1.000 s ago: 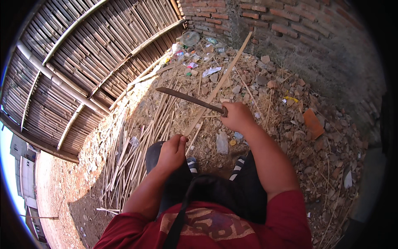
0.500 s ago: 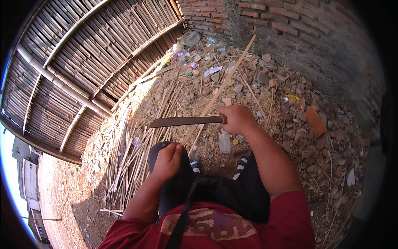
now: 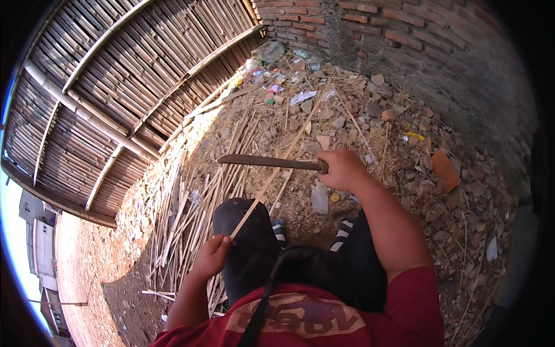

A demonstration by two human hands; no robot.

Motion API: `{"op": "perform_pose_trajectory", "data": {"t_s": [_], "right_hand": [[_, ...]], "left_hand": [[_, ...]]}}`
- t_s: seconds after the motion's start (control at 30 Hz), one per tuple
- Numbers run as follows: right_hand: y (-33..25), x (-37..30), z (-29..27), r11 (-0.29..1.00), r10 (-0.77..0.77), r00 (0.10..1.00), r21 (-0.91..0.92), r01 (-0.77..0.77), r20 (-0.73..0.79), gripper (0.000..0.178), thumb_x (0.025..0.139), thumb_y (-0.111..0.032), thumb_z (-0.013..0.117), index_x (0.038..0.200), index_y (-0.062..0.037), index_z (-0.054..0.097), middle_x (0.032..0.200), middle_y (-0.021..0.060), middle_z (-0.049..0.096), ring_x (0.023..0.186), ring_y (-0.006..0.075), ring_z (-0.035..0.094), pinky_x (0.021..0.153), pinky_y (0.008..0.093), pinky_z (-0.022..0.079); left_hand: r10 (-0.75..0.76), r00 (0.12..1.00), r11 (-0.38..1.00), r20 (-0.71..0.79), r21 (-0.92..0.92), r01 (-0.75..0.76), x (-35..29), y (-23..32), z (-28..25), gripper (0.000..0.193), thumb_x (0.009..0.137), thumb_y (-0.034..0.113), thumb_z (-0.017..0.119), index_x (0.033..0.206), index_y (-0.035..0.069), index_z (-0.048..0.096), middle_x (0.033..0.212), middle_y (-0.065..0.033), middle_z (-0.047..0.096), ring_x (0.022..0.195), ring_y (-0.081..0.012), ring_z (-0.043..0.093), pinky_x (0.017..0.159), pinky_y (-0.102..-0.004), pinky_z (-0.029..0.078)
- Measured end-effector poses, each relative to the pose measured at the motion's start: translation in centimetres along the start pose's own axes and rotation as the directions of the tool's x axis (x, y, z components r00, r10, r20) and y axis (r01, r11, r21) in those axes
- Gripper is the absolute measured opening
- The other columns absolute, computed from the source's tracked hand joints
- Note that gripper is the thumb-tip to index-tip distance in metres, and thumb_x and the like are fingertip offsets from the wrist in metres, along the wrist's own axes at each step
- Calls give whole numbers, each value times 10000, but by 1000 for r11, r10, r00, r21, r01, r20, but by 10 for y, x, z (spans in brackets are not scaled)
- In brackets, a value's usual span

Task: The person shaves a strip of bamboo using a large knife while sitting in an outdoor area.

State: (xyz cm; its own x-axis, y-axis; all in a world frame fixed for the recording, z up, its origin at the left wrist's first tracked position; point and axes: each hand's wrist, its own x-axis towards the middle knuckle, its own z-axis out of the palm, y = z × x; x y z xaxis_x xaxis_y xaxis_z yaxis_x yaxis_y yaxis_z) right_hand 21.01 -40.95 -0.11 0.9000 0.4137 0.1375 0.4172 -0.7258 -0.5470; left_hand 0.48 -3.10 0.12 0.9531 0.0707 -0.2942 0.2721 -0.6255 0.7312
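My right hand [image 3: 342, 170] is closed round the handle of a machete [image 3: 269, 162], its long brown blade pointing left. A thin split bamboo strip [image 3: 247, 215] has its near end pinched in my left hand [image 3: 213, 255], beside my left knee. From there it slants up and away to the right, passing under the blade. Whether blade and strip touch I cannot tell. To the left of my left knee lies a loose pile of pale bamboo strips [image 3: 173, 231].
A slatted bamboo panel [image 3: 156, 69] rises at the left, and a brick wall [image 3: 393, 34] stands at the back and right. Rubble, straw and plastic litter [image 3: 319, 198] cover the ground. A broken orange tile [image 3: 445, 171] lies at the right.
My left hand has moved down and left, drawing the bamboo strip toward me. The machete has shifted slightly up and right, still in my right hand.
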Motion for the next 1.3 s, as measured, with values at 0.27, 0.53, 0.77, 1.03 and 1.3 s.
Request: {"op": "perform_pose_trajectory", "data": {"t_s": [0.27, 0.53, 0.77, 1.03, 1.3], "right_hand": [[12, 2, 22, 995, -36, 996, -89, 43, 78, 158, 751, -217, 719, 875, -135, 666, 777, 123, 676, 804, 372, 684, 715, 515, 540], [8, 14, 23, 993, 91, 986, 63, -101, 138, 291, 764, -261, 725, 993, -82, 709, 827, 168, 706, 825, 382, 692, 743, 492, 550], [-3, 15, 36, 997, 73, 983, -4, -74, 167, 389, 783, -270, 726, 1100, -44, 717, 905, 208, 727, 881, 374, 708, 802, 462, 558], [17, 16, 33, 963, 164, 986, 211, -165, 23, 244, 755, -248, 735, 926, -81, 690, 802, 156, 700, 817, 372, 699, 753, 495, 549], [-24, 14, 25, 970, -46, 960, -216, 108, 275, 295, 776, -235, 714, 1010, -56, 713, 829, 155, 711, 814, 381, 692, 746, 489, 548]], "left_hand": [[118, 993, 989, 28, 83, -120, 7, -2, 3, 337, 1081, 276, 506, 1011, 2, 690, 816, -123, 692, 776, -195, 649, 742, -354, 507], [250, 962, 955, -111, 193, -226, -5, -3, 17, 279, 1062, 204, 493, 990, -6, 663, 839, -210, 703, 792, -393, 696, 707, -436, 527], [267, 958, 951, -108, 192, -243, 4, -10, 16, 259, 1052, 189, 500, 974, -2, 656, 828, -224, 697, 780, -412, 694, 697, -452, 528], [238, 964, 970, -123, 89, -228, 6, -12, 14, 320, 1072, 242, 488, 982, -6, 669, 757, -178, 659, 712, -321, 665, 680, -399, 502], [180, 980, 978, -80, 124, -170, 7, -11, 10, 313, 1068, 244, 493, 982, -2, 666, 753, -192, 654, 719, -337, 670, 680, -408, 498]]}}
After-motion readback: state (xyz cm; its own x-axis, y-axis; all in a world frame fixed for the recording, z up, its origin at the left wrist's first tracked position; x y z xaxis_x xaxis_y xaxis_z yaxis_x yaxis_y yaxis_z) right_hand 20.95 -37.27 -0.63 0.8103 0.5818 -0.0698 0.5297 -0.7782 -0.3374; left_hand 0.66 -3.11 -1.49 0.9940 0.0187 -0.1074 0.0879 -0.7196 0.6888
